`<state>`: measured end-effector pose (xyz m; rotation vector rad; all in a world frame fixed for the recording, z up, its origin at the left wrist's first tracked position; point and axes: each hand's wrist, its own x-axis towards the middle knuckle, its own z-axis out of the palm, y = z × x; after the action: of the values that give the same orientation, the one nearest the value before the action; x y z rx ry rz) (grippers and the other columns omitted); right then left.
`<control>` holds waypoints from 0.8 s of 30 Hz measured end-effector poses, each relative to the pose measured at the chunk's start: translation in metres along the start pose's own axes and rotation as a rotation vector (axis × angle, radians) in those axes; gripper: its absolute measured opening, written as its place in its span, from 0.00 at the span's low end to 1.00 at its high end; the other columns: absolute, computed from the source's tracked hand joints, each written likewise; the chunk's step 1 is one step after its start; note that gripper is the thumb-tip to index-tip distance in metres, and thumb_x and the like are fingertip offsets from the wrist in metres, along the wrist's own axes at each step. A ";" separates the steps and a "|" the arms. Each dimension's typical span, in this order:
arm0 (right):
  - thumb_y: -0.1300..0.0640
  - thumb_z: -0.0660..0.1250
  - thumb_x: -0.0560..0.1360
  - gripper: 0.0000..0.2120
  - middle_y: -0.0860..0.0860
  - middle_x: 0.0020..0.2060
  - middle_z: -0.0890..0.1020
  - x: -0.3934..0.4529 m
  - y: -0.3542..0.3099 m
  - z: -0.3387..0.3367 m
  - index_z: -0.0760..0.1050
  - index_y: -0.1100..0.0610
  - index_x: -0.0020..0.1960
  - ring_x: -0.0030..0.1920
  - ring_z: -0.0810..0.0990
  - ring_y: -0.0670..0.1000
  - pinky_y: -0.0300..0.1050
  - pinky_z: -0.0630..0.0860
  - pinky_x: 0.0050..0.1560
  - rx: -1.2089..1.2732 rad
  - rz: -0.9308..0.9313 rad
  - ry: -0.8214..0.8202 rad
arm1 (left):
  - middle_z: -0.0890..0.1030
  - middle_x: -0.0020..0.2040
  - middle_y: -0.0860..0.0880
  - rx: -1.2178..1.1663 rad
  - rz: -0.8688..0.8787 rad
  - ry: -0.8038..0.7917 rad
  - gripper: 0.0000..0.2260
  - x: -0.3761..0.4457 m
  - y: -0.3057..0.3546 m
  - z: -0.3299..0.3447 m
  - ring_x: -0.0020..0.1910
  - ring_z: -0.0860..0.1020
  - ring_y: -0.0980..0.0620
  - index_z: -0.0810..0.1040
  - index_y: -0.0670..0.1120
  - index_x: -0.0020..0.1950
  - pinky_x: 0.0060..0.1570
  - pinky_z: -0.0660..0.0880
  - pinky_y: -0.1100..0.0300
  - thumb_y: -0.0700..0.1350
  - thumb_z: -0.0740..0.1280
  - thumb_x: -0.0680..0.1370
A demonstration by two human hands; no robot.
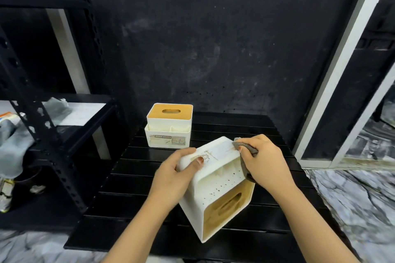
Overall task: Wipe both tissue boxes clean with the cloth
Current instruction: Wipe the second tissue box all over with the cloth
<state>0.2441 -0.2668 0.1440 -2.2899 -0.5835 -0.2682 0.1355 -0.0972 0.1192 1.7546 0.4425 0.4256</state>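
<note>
- A person's two bare hands worked over a black slatted table (267, 132), seen from a head-worn camera looking down.
- A white tissue box (222, 183) lay tipped on its side near the middle of the table, its wooden lid with the oval slot facing the front right corner and its speckled, stained base turned upward.
- The left hand (173, 177) gripped the box's upper left corner, fingers curled over the far side and thumb pressed on the near face.
- The right hand (263, 160) pinched a bunched grey-brown cloth (245, 148) and held it against the box's upper right edge (part of the cloth hung down under the palm).
- A second tissue box (168, 126) stood upright at the table's back left corner, well apart from the first, its wooden lid on top and a printed label on its front.
- A black metal shelf rack (53, 100) stood left of the table, against a dark wall (213, 38).
</note>
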 end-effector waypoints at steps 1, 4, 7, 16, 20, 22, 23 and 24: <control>0.55 0.62 0.77 0.11 0.43 0.49 0.73 0.000 0.000 0.000 0.78 0.47 0.57 0.47 0.74 0.44 0.35 0.72 0.42 -0.003 -0.011 -0.014 | 0.79 0.54 0.59 -0.002 0.005 0.004 0.11 -0.003 -0.001 0.003 0.54 0.77 0.59 0.79 0.59 0.54 0.55 0.75 0.59 0.51 0.71 0.73; 0.56 0.62 0.77 0.11 0.41 0.47 0.73 0.004 0.001 -0.008 0.78 0.46 0.57 0.46 0.73 0.42 0.31 0.69 0.43 0.047 -0.027 -0.108 | 0.78 0.56 0.58 -0.052 0.033 -0.021 0.12 -0.004 -0.003 0.003 0.55 0.76 0.59 0.78 0.59 0.55 0.56 0.75 0.59 0.49 0.71 0.73; 0.55 0.63 0.77 0.10 0.41 0.47 0.75 0.018 0.000 -0.020 0.78 0.45 0.55 0.45 0.74 0.42 0.32 0.70 0.43 0.045 -0.016 -0.233 | 0.77 0.57 0.59 -0.064 0.023 -0.070 0.13 -0.003 -0.003 0.000 0.56 0.76 0.60 0.77 0.58 0.57 0.56 0.75 0.60 0.48 0.70 0.74; 0.51 0.59 0.78 0.12 0.43 0.54 0.73 0.015 -0.034 -0.003 0.75 0.41 0.58 0.54 0.70 0.47 0.50 0.74 0.53 -0.292 -0.228 -0.327 | 0.79 0.57 0.54 -0.117 0.011 -0.060 0.12 0.000 -0.005 0.002 0.56 0.78 0.56 0.78 0.58 0.55 0.58 0.76 0.53 0.49 0.72 0.73; 0.51 0.61 0.77 0.11 0.40 0.51 0.74 0.007 -0.028 -0.014 0.77 0.40 0.55 0.54 0.70 0.45 0.47 0.72 0.55 -0.170 -0.226 -0.364 | 0.77 0.58 0.57 -0.074 0.027 -0.079 0.12 0.000 -0.004 0.001 0.57 0.76 0.58 0.77 0.60 0.55 0.60 0.74 0.54 0.49 0.70 0.74; 0.52 0.62 0.76 0.11 0.41 0.49 0.74 0.018 -0.019 -0.018 0.78 0.39 0.53 0.53 0.72 0.47 0.50 0.73 0.55 -0.174 -0.148 -0.348 | 0.77 0.59 0.57 -0.058 0.025 -0.097 0.13 0.000 -0.003 -0.001 0.58 0.75 0.58 0.77 0.59 0.57 0.61 0.74 0.53 0.50 0.70 0.73; 0.52 0.62 0.76 0.10 0.41 0.49 0.74 0.024 -0.018 -0.019 0.78 0.39 0.53 0.53 0.73 0.48 0.51 0.74 0.54 -0.187 -0.112 -0.321 | 0.77 0.59 0.57 -0.053 0.022 -0.101 0.14 0.000 -0.002 -0.001 0.58 0.75 0.57 0.77 0.58 0.58 0.62 0.73 0.53 0.51 0.70 0.73; 0.52 0.61 0.77 0.11 0.42 0.49 0.74 0.028 -0.018 -0.017 0.78 0.39 0.52 0.53 0.73 0.49 0.52 0.74 0.54 -0.203 -0.087 -0.293 | 0.77 0.59 0.57 -0.054 0.018 -0.100 0.14 0.000 -0.002 -0.001 0.58 0.75 0.57 0.77 0.58 0.59 0.62 0.73 0.53 0.51 0.71 0.73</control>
<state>0.2592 -0.2588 0.1768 -2.5244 -0.8384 -0.0320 0.1350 -0.0959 0.1177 1.7205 0.3409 0.3578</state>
